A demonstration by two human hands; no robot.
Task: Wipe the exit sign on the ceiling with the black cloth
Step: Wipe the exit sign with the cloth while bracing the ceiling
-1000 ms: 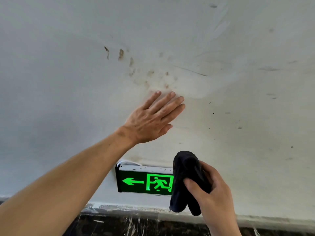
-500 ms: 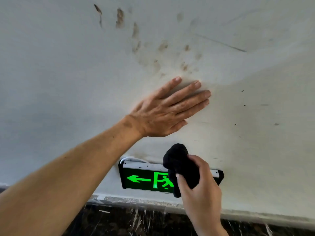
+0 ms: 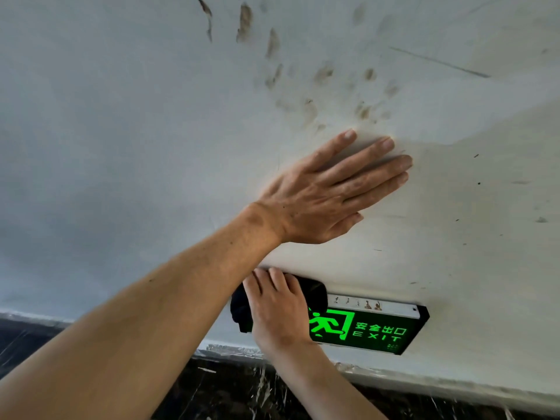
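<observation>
From the head camera, the left hand (image 3: 325, 194) lay flat against the white ceiling (image 3: 121, 116), palm up against it, fingers straight and close together, gripping nothing. Brown smudges (image 3: 272, 43) marked the ceiling just beyond its fingertips. Below that hand's wrist, the right hand (image 3: 280, 310) was closed on the black cloth (image 3: 313, 294), pressing it against the left end of the exit sign (image 3: 372, 328). The cloth bulged out on both sides of the right hand: a dark fold to the left of the knuckles and another above and to the right of them, lying over the sign's top edge. The sign hung from the ceiling, its lit green face showing to the right of the right hand, with a running figure, Chinese characters and the word EXIT. Its white top strip ran on toward the far right end. Under both forearms ran a dark marbled wall (image 3: 242, 389).
</observation>
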